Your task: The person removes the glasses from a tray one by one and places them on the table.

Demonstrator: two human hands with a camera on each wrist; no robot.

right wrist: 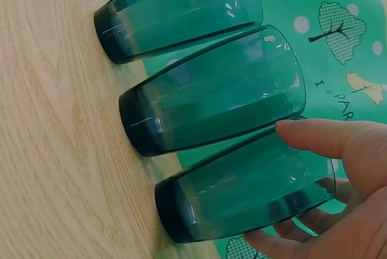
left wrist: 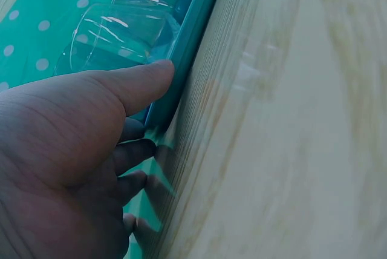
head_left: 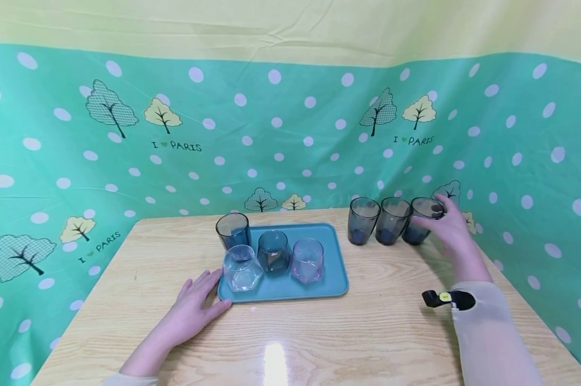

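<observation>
right of blue rectangular tray (head_left: 336,279): right hand (head_left: 449,228) grasping smoky tapered glass (right wrist: 242,189), rear fingers (right wrist: 275,245) clearest in right wrist view; left hand (head_left: 191,311), fingers released, touching tray.

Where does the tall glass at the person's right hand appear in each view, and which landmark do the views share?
Head: right of centre, rightmost tall glass in a row of three, at the right hand.
Left wrist: not in it.
Right wrist: lower middle, the lowest of three, between thumb and fingers.
Shared landmark: the dotted green cloth.
</observation>
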